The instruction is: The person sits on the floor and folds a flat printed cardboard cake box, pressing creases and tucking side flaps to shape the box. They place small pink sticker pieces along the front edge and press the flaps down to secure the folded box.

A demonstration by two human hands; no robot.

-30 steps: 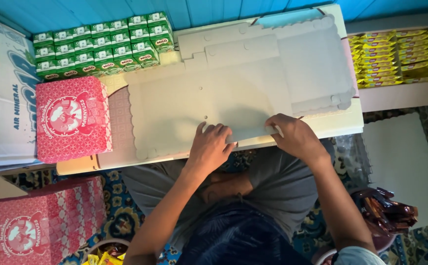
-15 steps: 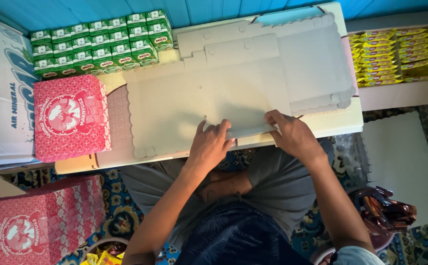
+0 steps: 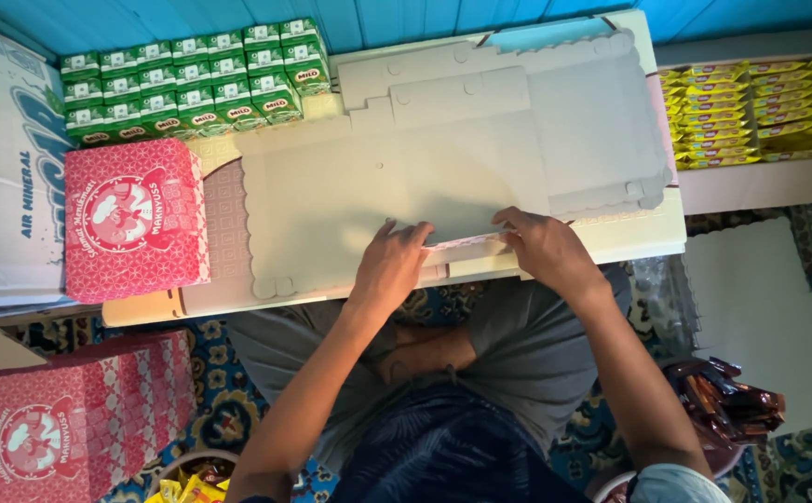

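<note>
Both hands down on a flat, unfolded grey cardboard box blank [image 3: 406, 177], spread grey side up across the low white table [image 3: 653, 237] and filling most of the top. Left hand [image 3: 392, 265] at about 6 o'clock of the blank, fingers bent and pinching the near edge. Right hand [image 3: 546, 250] just toward 3 o'clock from it, fingers curled, gripping the same edge. Between the two, a narrow flap [image 3: 462, 243] of the blank turned up, pink printed side showing, held at each end by a fingertip.

At 9 o'clock of the blank, touching its left end, a folded pink patterned box [image 3: 134, 220] lying on the table. At 11 o'clock, against the blue wall, a tight block of small green drink cartons [image 3: 192, 79] in rows. Farther toward 9 o'clock, a white printed carton [image 3: 15, 177] lying on its side. At 2 o'clock, off the table, stacked yellow snack packets [image 3: 760, 112] on a shelf. On the floor at 7 o'clock, a row of more pink boxes [image 3: 80, 419] standing together; at 4 o'clock, a bundle of dark brown shiny wrappers [image 3: 727, 401] beside the right forearm. Crossed legs under the table edge, on a patterned blue carpet [image 3: 229, 401].
</note>
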